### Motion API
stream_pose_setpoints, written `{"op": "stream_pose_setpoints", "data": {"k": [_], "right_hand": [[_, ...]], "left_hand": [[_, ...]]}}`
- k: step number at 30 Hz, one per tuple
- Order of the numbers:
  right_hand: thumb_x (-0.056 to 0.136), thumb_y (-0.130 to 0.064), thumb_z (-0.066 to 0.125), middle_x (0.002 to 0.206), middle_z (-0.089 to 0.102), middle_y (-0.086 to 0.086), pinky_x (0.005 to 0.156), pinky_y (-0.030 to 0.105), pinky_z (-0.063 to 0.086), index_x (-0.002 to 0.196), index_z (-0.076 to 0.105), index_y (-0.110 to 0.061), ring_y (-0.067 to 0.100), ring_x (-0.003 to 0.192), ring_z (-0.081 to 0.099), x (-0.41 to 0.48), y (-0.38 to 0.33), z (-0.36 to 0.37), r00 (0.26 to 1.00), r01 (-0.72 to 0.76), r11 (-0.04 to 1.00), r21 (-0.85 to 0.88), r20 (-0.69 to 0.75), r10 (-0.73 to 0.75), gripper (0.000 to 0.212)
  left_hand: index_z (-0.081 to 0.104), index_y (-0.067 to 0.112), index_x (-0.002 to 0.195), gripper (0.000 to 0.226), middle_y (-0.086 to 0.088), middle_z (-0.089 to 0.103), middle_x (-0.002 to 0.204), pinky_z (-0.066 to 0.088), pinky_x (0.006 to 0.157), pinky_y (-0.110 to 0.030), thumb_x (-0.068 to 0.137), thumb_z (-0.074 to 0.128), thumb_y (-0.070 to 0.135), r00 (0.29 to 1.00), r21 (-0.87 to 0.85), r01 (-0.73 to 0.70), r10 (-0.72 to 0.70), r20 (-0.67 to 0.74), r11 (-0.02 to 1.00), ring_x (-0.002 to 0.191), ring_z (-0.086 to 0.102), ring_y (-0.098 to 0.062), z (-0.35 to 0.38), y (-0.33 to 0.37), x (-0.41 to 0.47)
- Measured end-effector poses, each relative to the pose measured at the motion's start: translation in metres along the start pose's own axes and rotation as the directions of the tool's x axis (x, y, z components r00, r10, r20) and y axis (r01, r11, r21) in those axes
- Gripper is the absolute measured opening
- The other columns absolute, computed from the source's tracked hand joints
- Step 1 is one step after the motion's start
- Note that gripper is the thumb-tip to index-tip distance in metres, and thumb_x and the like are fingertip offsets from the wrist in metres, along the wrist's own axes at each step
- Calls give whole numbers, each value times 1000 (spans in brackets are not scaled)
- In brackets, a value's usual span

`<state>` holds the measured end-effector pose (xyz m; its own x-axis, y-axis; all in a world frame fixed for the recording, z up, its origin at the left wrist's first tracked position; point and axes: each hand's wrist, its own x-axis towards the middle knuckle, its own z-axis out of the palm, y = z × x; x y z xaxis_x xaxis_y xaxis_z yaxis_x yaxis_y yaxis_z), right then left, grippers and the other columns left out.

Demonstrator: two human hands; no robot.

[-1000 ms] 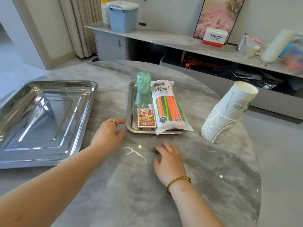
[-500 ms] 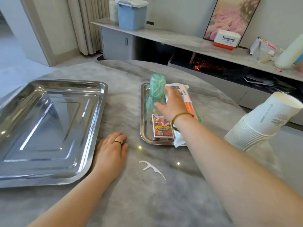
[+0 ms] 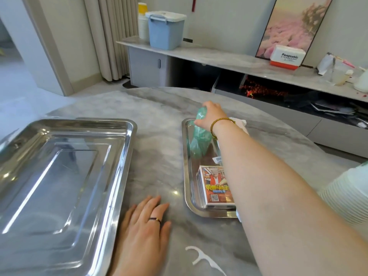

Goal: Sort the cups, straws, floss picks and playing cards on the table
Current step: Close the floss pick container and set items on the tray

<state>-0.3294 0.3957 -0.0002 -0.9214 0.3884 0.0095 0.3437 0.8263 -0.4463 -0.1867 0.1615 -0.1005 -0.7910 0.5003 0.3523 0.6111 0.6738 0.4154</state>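
Observation:
My right hand grips the top of a green translucent floss pick container that leans in the small steel tray. A pack of playing cards lies at the near end of that tray. The straw pack is mostly hidden behind my right arm. One loose white floss pick lies on the table near me. My left hand rests flat on the table between the two trays. The stack of paper cups shows at the right edge.
A large steel tray with nothing in it sits at the left on the round marble table. Beyond the table runs a low shelf with a blue bin and a Panasonic box.
My right hand has reached further and taken hold of the green container's top, which now leans. The view moved closer and to the right; my left hand stayed flat.

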Motion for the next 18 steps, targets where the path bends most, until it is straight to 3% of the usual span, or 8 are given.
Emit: {"op": "stream_pose_setpoints", "data": {"k": [2,5,9,10,12,14,16,18], "right_hand": [[84,-26,61,136,35,10,96,34,38,135,34,-14,29,120,45,-12,-2,-5,998,20,997,80,-54,-15,59],[84,-22,61,134,37,9,91,27,37,132,37,-13,24,116,46,-46,-8,-18,988,71,955,289,-152,-27,54],[82,-22,64,130,43,4,90,21,38,130,40,-16,13,105,45,-125,-15,-35,988,143,913,383,-116,-106,54],[81,-23,65,128,44,3,92,23,39,129,41,-17,13,106,46,-151,-16,-38,990,136,916,376,-83,-113,54],[79,-24,67,128,45,1,91,17,34,128,42,-19,11,108,45,-202,-16,-35,991,132,925,355,-16,-135,56],[78,-27,68,130,43,-3,87,11,29,130,39,-22,6,110,42,-250,-15,-26,985,135,933,333,60,-164,60],[79,-31,67,134,39,-9,94,9,26,135,32,-25,5,121,38,-296,-13,-18,975,166,937,306,91,-202,66],[79,-36,65,129,36,-14,95,6,23,137,27,-27,3,126,35,-329,-11,-14,977,172,937,304,68,-202,70]], "left_hand": [[72,8,83,68,-9,72,91,23,96,-20,96,15,43,997,48,-8,12,-73,999,97,44,-16,3,-1,-1],[70,7,85,42,-8,72,87,32,81,-27,80,37,33,987,101,15,2,-162,995,95,45,-17,4,2,1],[65,10,96,37,-2,71,85,46,71,-18,72,46,31,997,-24,34,-35,-69,999,77,68,-16,-14,16,-6],[61,12,102,39,-1,71,89,46,71,-15,72,49,33,999,-85,27,-30,-44,996,77,68,-14,-21,20,-11],[47,18,117,53,2,62,107,33,87,-12,71,48,43,999,-253,32,-39,-20,967,96,57,-9,-36,27,-24],[36,21,127,75,6,50,119,25,92,-9,63,50,57,999,-276,30,-36,-16,961,107,43,-9,-42,28,-42],[32,24,134,97,10,48,124,25,94,-10,49,50,66,999,-217,6,5,49,976,111,41,-8,-52,41,-63],[12,44,132,105,26,38,123,28,93,-7,37,51,68,986,-258,73,-32,162,963,115,39,3,-65,66,-76]]}}
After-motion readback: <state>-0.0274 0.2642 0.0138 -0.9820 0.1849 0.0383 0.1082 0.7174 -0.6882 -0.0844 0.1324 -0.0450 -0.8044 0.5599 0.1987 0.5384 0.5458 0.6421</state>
